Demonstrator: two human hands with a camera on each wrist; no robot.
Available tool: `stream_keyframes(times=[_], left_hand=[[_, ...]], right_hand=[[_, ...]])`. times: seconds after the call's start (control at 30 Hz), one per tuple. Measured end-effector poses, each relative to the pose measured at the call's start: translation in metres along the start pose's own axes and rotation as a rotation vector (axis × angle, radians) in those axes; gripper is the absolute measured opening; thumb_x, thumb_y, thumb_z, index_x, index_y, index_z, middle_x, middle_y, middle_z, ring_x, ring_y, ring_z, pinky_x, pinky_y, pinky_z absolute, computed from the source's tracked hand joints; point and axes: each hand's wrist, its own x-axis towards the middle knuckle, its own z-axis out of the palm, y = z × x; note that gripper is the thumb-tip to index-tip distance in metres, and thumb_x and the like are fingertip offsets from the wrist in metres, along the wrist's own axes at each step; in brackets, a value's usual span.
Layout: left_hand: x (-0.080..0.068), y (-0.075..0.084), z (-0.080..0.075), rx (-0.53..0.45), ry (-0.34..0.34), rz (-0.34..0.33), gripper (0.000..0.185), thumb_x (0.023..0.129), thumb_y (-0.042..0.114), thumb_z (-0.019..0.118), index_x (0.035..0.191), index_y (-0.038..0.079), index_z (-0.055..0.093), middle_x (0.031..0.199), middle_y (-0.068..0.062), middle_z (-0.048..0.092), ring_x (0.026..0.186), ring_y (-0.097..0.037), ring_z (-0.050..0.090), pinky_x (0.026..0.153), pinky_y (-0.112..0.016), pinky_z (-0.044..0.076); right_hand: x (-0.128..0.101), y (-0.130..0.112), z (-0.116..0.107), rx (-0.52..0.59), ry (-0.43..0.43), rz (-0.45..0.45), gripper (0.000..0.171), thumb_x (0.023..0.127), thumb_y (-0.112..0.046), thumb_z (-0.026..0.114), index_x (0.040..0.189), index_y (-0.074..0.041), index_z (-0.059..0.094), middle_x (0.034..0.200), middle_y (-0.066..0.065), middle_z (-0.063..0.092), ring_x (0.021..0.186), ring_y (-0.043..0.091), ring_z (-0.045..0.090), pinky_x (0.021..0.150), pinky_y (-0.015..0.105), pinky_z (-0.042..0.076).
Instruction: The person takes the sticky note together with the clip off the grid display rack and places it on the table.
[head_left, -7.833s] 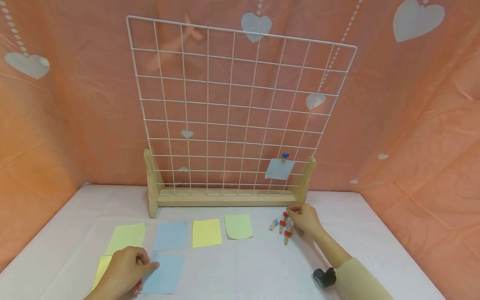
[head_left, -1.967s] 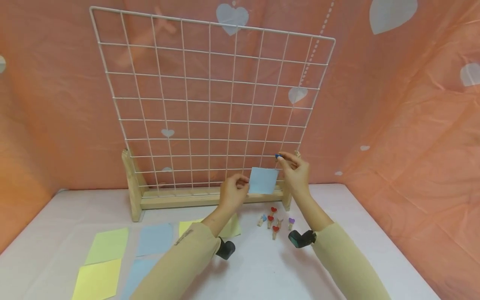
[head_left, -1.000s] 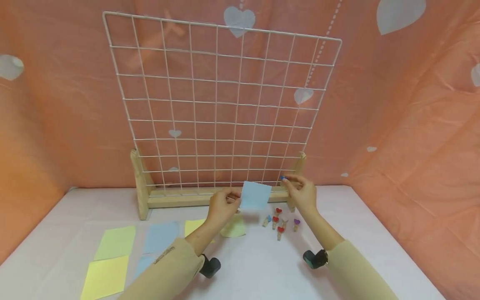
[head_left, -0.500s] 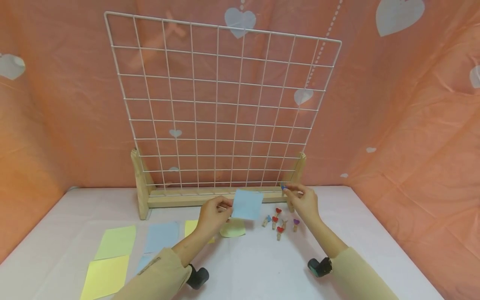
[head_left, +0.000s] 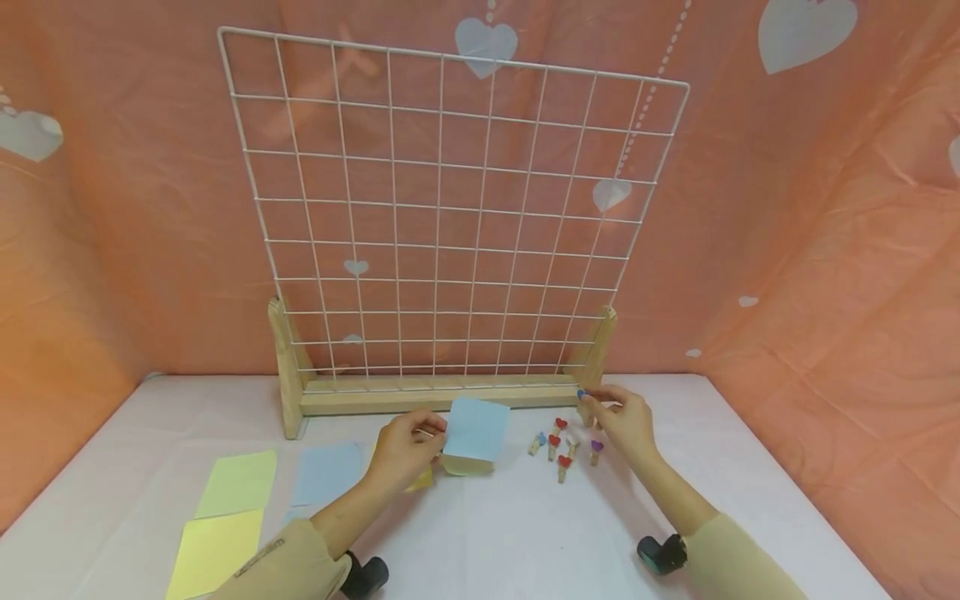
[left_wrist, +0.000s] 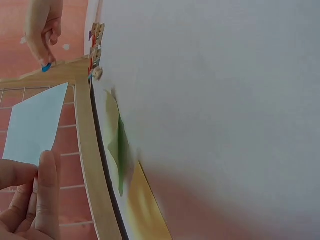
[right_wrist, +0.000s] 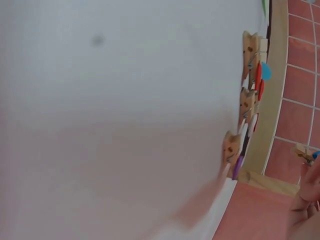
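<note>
- Left grip (head_left: pixel 405 448) pinches a blue note (head_left: pixel 476 428) by its left edge, held above the table (head_left: pixel 525 533).
- Right grip (head_left: pixel 622 418) pinches a blue-heart peg (head_left: pixel 581 393) near the wooden base (head_left: pixel 442 396) of the wire grid (head_left: pixel 450 208).
- Loose heart pegs (head_left: pixel 562 446) lie between both hands; yellow and blue notes (head_left: pixel 240 483) lie left.

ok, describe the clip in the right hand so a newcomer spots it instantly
Start at the white wire grid in its wooden stand. At the stand's right foot, the right hand pinches a small wooden clip in its fingers. It has a dark blue heart and is off the table, unlike the loose clips beside it.
</note>
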Motion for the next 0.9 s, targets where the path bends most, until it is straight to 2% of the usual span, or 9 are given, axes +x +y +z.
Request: stream_keyframes(times=[0.17, 0.43, 0.77, 0.9], left_hand=[[-0.004, -0.001, -0.007, -0.004, 0.006, -0.012, 0.006, 0.084, -0.004, 0.064, 0.089, -0.001, 0.066, 0.08, -0.008, 0.065, 0.063, -0.022, 0.066, 0.059, -0.029, 0.057], [-0.013, -0.003, -0.015, 0.045, 0.0, 0.03, 0.006, 0.082, -0.004, 0.066, 0.087, -0.001, 0.066, 0.079, -0.007, 0.066, 0.065, -0.021, 0.066, 0.056, -0.024, 0.055], [-0.025, -0.008, -0.029, 0.081, -0.049, 0.049, 0.008, 0.082, -0.002, 0.065, 0.09, -0.001, 0.066, 0.083, -0.008, 0.067, 0.067, -0.018, 0.067, 0.057, -0.022, 0.055], [-0.03, -0.01, -0.034, 0.097, -0.085, 0.032, 0.009, 0.083, 0.0, 0.064, 0.092, -0.002, 0.065, 0.084, -0.008, 0.067, 0.064, -0.019, 0.066, 0.056, -0.023, 0.054]], right_hand=[[-0.003, 0.005, -0.003, -0.018, -0.003, 0.007, 0.023, 0.088, -0.013, 0.068, 0.106, 0.001, 0.07, 0.106, 0.022, 0.068, 0.058, 0.022, 0.065, 0.046, 0.017, 0.041], [-0.006, 0.009, -0.009, -0.035, -0.012, 0.025, 0.026, 0.088, -0.016, 0.068, 0.107, 0.002, 0.069, 0.1, 0.021, 0.07, 0.055, 0.016, 0.062, 0.05, 0.018, 0.042], [-0.009, 0.019, -0.017, -0.048, -0.031, 0.098, 0.03, 0.09, -0.019, 0.067, 0.111, 0.003, 0.068, 0.105, 0.021, 0.07, 0.06, 0.011, 0.061, 0.056, 0.018, 0.046], [-0.01, 0.021, -0.021, -0.072, -0.037, 0.121, 0.031, 0.089, -0.018, 0.067, 0.111, 0.003, 0.067, 0.104, 0.021, 0.07, 0.059, 0.01, 0.06, 0.055, 0.019, 0.044]])
